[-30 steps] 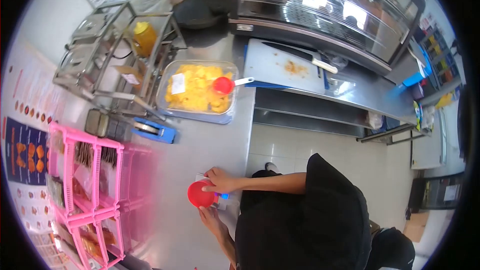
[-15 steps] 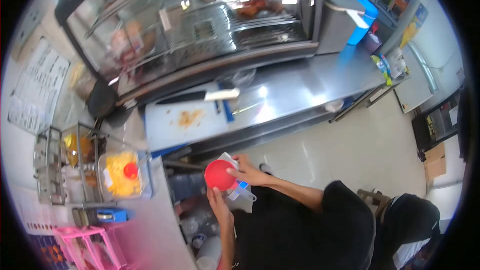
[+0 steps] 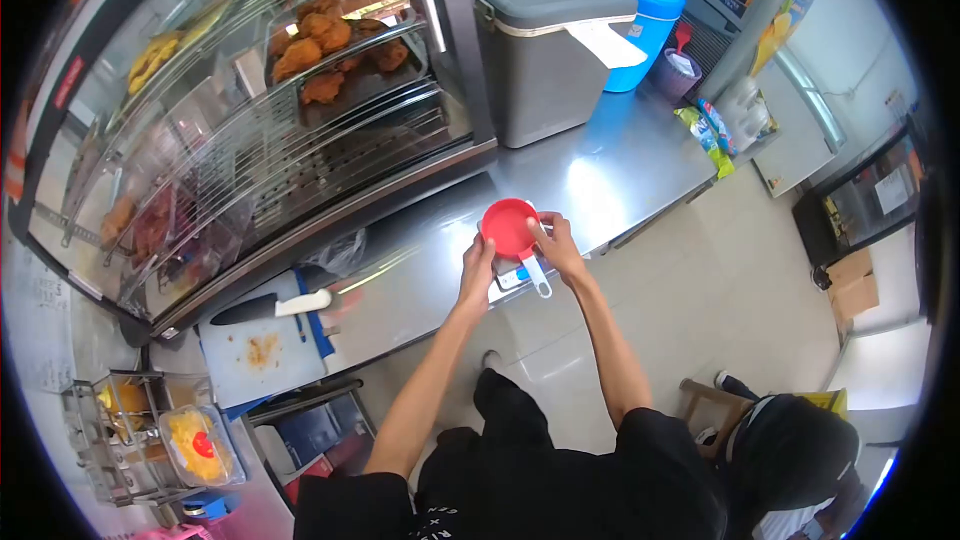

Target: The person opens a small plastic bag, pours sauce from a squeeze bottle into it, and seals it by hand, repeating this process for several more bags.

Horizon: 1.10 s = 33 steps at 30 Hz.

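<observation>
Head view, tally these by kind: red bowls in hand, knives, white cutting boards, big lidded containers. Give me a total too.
Red bowl in hand: 1
Knife: 1
White cutting board: 1
Grey box and blue bucket, both lidded: 2
Total: 5

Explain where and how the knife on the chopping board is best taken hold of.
Probably by its white handle, coming from the picture's right: the dark blade points left over the chopping board, while the handle's end reaches past the board's right edge. The left hand and right hand hold the red container, so one would need freeing first.
</observation>
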{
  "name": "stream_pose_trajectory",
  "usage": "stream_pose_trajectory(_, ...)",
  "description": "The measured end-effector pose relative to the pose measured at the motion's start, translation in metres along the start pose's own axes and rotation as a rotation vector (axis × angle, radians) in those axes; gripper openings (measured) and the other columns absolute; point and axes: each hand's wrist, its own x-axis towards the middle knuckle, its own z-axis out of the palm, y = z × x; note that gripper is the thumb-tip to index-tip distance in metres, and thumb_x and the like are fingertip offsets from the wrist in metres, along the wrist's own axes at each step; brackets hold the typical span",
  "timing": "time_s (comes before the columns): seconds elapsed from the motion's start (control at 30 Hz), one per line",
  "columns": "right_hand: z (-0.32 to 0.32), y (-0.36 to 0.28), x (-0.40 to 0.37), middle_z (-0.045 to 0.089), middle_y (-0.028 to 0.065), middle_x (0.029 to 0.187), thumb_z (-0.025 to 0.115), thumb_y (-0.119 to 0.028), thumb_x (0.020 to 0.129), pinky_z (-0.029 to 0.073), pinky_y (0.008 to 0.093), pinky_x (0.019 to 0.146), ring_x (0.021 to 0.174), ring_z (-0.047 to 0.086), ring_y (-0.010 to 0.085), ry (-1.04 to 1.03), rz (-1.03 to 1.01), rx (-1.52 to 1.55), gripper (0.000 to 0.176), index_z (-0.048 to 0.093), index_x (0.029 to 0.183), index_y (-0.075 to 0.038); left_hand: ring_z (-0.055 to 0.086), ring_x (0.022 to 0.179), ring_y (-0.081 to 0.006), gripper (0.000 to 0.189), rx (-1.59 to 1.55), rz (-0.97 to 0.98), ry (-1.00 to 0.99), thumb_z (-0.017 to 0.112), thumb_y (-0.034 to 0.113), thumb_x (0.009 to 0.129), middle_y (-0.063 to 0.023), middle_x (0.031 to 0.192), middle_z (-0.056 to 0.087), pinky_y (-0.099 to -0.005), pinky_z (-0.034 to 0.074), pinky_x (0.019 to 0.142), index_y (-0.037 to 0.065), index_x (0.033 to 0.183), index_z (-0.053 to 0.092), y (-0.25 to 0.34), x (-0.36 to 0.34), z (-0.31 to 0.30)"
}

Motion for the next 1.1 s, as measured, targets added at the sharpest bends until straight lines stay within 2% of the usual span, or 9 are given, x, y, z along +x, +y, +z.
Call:
stream_pose_trajectory(0.07,-0.02,0.001,0.029,0.055,0.0236,0.106,0.066,-0.045,0.084,0.049,0.035,0.08,0.098,0.055,0.0265,0.027,-0.037,-0.047,0.063,0.052,0.111,0.011,0.05,0.109,-0.0135,0.042,-0.011,0.0,0.035,0.046,0.028,0.099,-0.0071,0.119,0.056,-0.0315,0.04,0.094,0.004,0.133,0.044,0.011,0.027,0.023)
stream_pose_trajectory(0.2,-0.04,0.002,0.079,0.06,0.0217,0.101,0.067,-0.045,0.084,0.051,0.032,0.072,0.087,0.061,0.0238,0.012,0.05,-0.01,0.064,0.053,0.107,0.014,0.055,0.106,-0.0178,0.045,0.089,0.106,0.079,0.053,0.028,0.096,-0.0118,0.118,0.058,-0.0297,0.041,0.093,-0.002,0.129,0.048,-0.02,0.11,0.029)
stream_pose_trajectory(0.27,-0.044,0.004,0.1,0.063,0.0203,0.095,0.068,-0.046,0.082,0.051,0.0298,0.069,0.083,0.063,0.0212,0.024,0.024,-0.052,0.065,0.054,0.105,0.013,0.039,0.129,-0.0233,0.067,0.19,-0.012,-0.019,0.051,0.044,0.094,-0.0086,0.141,0.042,-0.0458,0.029,0.104,0.01,0.146,0.027,0.005,0.113,0.037)
stream_pose_trajectory(0.4,-0.043,0.004,0.128,0.066,0.0192,0.088,0.07,-0.048,0.081,0.052,0.0294,0.067,0.08,0.064,0.02,-0.011,-0.021,-0.167,0.067,0.055,0.103,0.014,0.038,0.13,-0.0237,0.071,0.193,-0.05,0.04,0.053,0.047,0.092,-0.008,0.144,0.039,-0.0446,0.029,0.104,0.01,0.146,0.026,0.004,0.135,0.035)
stream_pose_trajectory(0.53,-0.058,0.014,0.12,0.063,0.0162,0.107,0.06,-0.042,0.09,0.046,0.0293,0.086,0.099,0.059,0.0185,-0.085,0.032,-0.036,0.054,0.056,0.112,0.007,0.038,0.13,-0.0225,0.069,0.225,-0.058,0.035,0.051,0.049,0.092,-0.0104,0.143,0.038,-0.0409,0.032,0.104,0.009,0.144,0.03,-0.001,0.136,0.029)
stream_pose_trajectory(0.63,-0.071,0.032,0.101,0.061,0.0133,0.113,0.054,-0.03,0.095,0.043,0.0289,0.091,0.105,0.056,0.0173,0.013,0.056,0.078,0.04,0.056,0.117,0.003,0.049,0.119,-0.0214,0.06,0.069,-0.05,0.117,0.059,0.036,0.09,-0.0142,0.135,0.046,-0.0373,0.041,0.097,0.005,0.138,0.039,-0.009,0.125,0.023)
stream_pose_trajectory(0.77,-0.064,0.044,0.069,0.062,0.013,0.112,0.056,-0.016,0.093,0.043,0.0288,0.093,0.105,0.057,0.0169,0.1,-0.065,0.071,0.03,0.056,0.117,0.003,0.065,0.081,-0.0197,0.051,0.547,0.314,0.209,0.07,0.001,0.074,-0.0124,0.104,0.059,-0.0339,0.054,0.073,0.001,0.121,0.051,-0.033,0.108,0.02)
stream_pose_trajectory(0.97,-0.07,0.05,0.072,0.062,0.0119,0.111,0.058,-0.013,0.091,0.042,0.0279,0.095,0.106,0.056,0.0178,0.063,-0.053,0.048,0.029,0.057,0.116,0.003,0.066,0.073,-0.0186,0.052,0.611,0.397,0.321,0.073,-0.003,0.067,-0.0124,0.099,0.06,-0.0303,0.054,0.064,0.002,0.116,0.054,-0.052,0.119,0.025)
stream_pose_trajectory(1.1,-0.07,0.052,0.069,0.061,0.0103,0.11,0.057,-0.014,0.092,0.042,0.0278,0.09,0.101,0.056,0.0165,0.056,-0.112,-0.01,0.029,0.057,0.116,0.003,0.065,0.082,-0.0291,0.045,0.722,0.395,0.469,0.071,-0.002,0.064,-0.0142,0.097,0.064,-0.0381,0.053,0.071,0.003,0.106,0.057,-0.053,0.126,0.031)
